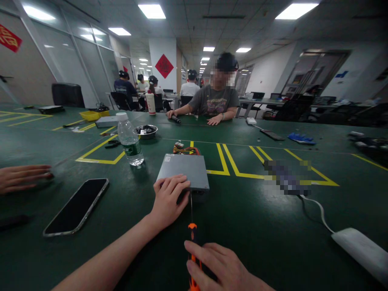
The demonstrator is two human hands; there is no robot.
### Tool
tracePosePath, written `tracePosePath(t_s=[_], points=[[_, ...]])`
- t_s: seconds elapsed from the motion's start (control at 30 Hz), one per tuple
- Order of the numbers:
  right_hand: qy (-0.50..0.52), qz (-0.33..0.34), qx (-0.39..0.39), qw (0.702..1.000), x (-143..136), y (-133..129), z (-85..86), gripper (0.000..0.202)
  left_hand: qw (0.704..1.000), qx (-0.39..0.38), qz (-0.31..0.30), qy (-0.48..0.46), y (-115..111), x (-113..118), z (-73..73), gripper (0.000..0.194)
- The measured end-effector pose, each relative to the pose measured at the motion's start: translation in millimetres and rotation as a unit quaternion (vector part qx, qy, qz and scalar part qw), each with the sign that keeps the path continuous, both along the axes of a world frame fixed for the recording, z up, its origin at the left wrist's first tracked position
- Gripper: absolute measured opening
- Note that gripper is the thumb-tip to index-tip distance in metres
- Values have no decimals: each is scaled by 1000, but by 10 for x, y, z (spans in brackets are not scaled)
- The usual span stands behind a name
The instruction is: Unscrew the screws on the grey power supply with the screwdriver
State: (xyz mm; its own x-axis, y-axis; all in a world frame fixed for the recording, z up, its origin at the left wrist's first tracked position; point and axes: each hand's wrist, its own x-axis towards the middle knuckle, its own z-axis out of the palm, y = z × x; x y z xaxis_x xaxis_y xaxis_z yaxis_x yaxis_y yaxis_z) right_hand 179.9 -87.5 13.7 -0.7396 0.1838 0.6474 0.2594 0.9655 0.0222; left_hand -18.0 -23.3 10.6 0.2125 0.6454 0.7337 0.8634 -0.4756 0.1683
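A grey metal computer power supply [186,165] lies on the green table in front of me, its bundle of coloured cables [186,149] at the far side. My left hand [171,196] grips its near left corner, fingers over the top and thumb at the front side. In my right hand [222,264] is a screwdriver [192,232] with an orange and black handle, held between thumb and fingers. Its thin shaft points away from me, and the tip meets the near side of the power supply. Whether it sits in a screw is hidden.
Left of the power supply stand a water bottle [130,141] and a metal bowl [146,131]; a phone [77,206] lies nearer. Another person's hand [24,178] reaches in at the left. At right lies a white power strip [360,250]. A person [216,99] sits opposite.
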Motion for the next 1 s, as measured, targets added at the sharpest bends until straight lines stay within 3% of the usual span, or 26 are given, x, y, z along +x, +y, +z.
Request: tracePosePath(t_s=[0.17, 0.4, 0.57, 0.67, 0.87, 1.0], points=[[40, 16, -5, 999, -21, 38, -96, 29, 1000, -2, 1, -1, -5, 0, -6, 20], [-13, 12, -23, 1000, -28, 9, 42, 34, 1000, -6, -3, -1, 1, -9, -8, 20], [38, 17, -6, 999, 2, 19, -32, 19, 1000, -6, -3, -2, 0, -6, -9, 20], [45, 27, -16, 998, -7, 42, -73, 24, 1000, -1, -2, -1, 0, -4, -5, 20], [-20, 16, -28, 999, -26, 22, 27, 34, 1000, -1, -3, -2, 8, -9, -13, 21], [26, 2, 8, 1000, -23, 17, 32, 24, 1000, -1, -3, -4, 3, -5, -13, 21]])
